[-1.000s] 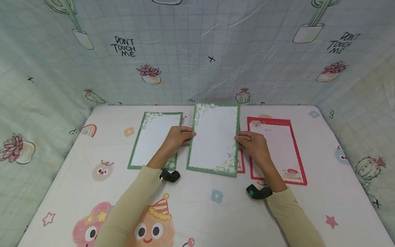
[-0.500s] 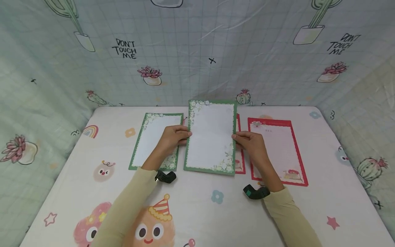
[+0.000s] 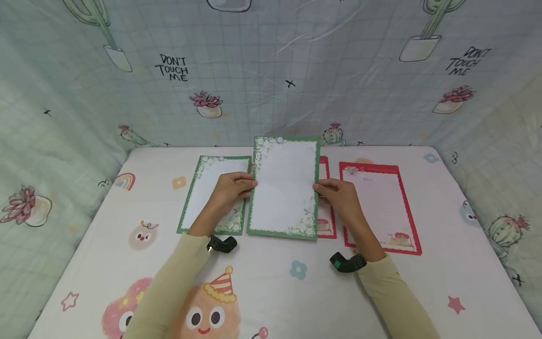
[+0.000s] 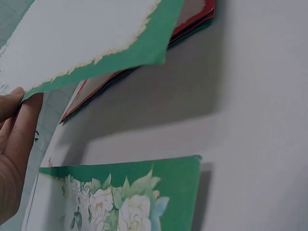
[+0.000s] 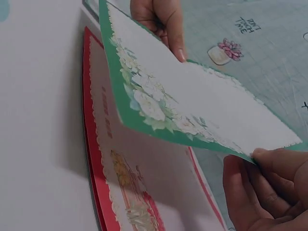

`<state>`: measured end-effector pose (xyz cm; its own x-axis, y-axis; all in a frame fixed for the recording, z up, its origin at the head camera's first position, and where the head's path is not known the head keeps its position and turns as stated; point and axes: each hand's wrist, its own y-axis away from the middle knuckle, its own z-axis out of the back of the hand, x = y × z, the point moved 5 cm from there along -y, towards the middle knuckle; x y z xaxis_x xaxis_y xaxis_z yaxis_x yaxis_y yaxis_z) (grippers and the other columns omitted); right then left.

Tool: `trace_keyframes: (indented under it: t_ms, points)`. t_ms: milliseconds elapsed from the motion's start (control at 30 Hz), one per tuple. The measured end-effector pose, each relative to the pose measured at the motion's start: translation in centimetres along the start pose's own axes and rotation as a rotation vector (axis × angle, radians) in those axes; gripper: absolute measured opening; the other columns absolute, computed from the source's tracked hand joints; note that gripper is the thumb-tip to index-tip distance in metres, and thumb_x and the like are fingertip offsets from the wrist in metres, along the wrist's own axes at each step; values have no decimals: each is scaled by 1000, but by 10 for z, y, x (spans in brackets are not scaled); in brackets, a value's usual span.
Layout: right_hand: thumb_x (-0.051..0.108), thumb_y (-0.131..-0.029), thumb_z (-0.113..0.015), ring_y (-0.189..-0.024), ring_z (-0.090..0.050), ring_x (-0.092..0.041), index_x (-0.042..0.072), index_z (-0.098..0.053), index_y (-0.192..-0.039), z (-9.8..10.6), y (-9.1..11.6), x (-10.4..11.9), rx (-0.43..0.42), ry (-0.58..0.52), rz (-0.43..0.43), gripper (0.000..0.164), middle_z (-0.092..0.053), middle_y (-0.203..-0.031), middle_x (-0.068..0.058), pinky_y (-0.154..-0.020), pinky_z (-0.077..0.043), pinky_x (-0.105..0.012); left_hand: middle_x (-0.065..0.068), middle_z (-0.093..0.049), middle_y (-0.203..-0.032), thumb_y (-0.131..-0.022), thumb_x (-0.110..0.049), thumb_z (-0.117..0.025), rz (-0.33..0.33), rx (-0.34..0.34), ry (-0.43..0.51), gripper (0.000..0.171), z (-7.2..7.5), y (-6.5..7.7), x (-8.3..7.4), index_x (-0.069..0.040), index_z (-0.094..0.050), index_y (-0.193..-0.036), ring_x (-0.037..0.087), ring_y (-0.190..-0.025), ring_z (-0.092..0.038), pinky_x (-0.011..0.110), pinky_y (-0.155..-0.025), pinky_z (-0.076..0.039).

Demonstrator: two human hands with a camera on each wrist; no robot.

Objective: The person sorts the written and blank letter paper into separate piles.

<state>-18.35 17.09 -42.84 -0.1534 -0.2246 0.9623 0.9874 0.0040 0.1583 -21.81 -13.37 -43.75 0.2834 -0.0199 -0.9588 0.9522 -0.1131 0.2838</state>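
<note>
Both hands hold up one green-bordered sheet of paper (image 3: pixel 283 188) with white flowers in two corners. On its left edge, the left hand (image 3: pixel 230 190) pinches it between thumb and fingers; the right hand (image 3: pixel 340 195) pinches the right edge likewise. In the left wrist view the raised sheet (image 4: pixel 82 38) hangs above the table, apart from what lies below. Under it is a red-bordered sheet (image 3: pixel 326 226), mostly hidden. Another green-bordered sheet (image 3: pixel 203 188) lies to the left, partly behind the left hand. A further red-bordered sheet (image 3: pixel 378 207) lies to the right, beside the right hand.
A white cloth with printed cartoon figures covers the table (image 3: pixel 271 301). Behind it hangs a curtain (image 3: pixel 254 70) with printed cacti. The covered red-bordered sheet tops a small stack, its layered edges (image 4: pixel 192 26) showing in the left wrist view.
Both hands have carried the held green-bordered sheet a little to the left, and slightly upward at first. More of the red-bordered sheet underneath shows on the right. The other sheets stay put.
</note>
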Motion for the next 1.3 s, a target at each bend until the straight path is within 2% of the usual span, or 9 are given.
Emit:
trace_keyframes:
  t_ms: [233, 500, 733, 867, 1033, 1300]
  points:
    - [33, -97, -72, -101, -73, -20, 5, -70, -127, -5, 3, 0, 1, 23, 6, 41, -73, -118, -13, -88, -58, -23, 6, -74, -106, -95, -9, -73, 19, 0, -15, 38, 7, 4, 2, 4, -63, -129, 11, -89, -71, 23, -79, -61]
    - [33, -96, -73, -100, -74, -22, 4, -71, -126, -13, 4, 7, 8, -1, 15, 41, -72, -120, -13, -90, -58, -27, 4, -72, -107, -95, -11, -74, 26, -16, -27, 39, 14, 10, 0, 5, -63, -129, 9, -91, -69, 20, -79, -60]
    - [27, -96, -74, -95, -75, -20, 3, -72, -121, -20, 4, 12, 10, -13, 13, 35, -72, -117, -13, -85, -61, -27, 1, -72, -101, -94, -10, -74, 35, -13, -19, 42, 23, 15, 1, 7, -61, -130, 9, -88, -70, 20, -77, -60]
    - [27, -95, -75, -94, -75, -21, 4, -73, -120, -25, 4, 10, 7, -25, -3, 34, -72, -118, -12, -84, -61, -28, 1, -74, -99, -94, -8, -74, 40, -9, -27, 43, 28, 18, 3, 8, -59, -131, 10, -85, -71, 23, -78, -61]
    - [29, -95, -76, -92, -75, -20, 5, -74, -119, -34, 5, 7, 21, -47, 12, 34, -73, -116, -11, -86, -61, -32, 1, -74, -101, -94, -9, -74, 50, -4, -44, 48, 37, 24, 5, 8, -56, -135, 10, -85, -71, 28, -83, -62]
    - [22, -94, -76, -84, -76, -21, 3, -75, -113, -55, 3, 8, 75, -78, 42, 27, -76, -104, -12, -82, -63, -32, -2, -72, -98, -95, -10, -73, 74, -32, -62, 49, 58, 35, 11, 10, -54, -136, 8, -80, -70, 25, -79, -62]
